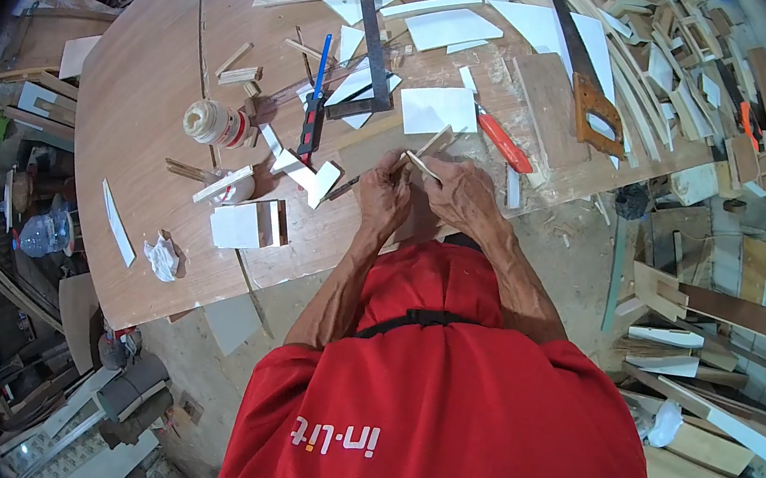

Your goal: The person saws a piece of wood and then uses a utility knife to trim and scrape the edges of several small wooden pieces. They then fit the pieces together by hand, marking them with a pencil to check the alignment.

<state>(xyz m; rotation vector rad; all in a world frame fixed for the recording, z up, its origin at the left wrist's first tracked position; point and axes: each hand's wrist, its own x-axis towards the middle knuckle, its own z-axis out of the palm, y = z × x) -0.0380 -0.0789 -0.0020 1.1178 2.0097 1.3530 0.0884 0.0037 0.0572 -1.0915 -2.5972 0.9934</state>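
Note:
At the table's near edge, my left hand (383, 193) and my right hand (462, 194) are close together, both closed. A short, pale wooden strip (424, 166) runs between my fingertips, its ends pinched by the two hands. Another thin wood piece (437, 140) sticks up just beyond it, overlapping the left fingers. A dark, thin rod-like thing (343, 188) shows beside my left hand. Just past the hands lies a white rectangular panel (439, 110), with a red-handled utility knife (504, 142) to its right. White cut pieces (324, 183) rest left of my left hand.
On the wooden table (145, 63) are a try square (376, 74), a blue-and-black cutter (314, 104), a glue jar (214, 123), a small white box (243, 223) and crumpled tissue (162, 257). A handsaw (595, 112) lies at the right, near piled wood strips (660, 82). Offcuts stack beside the table.

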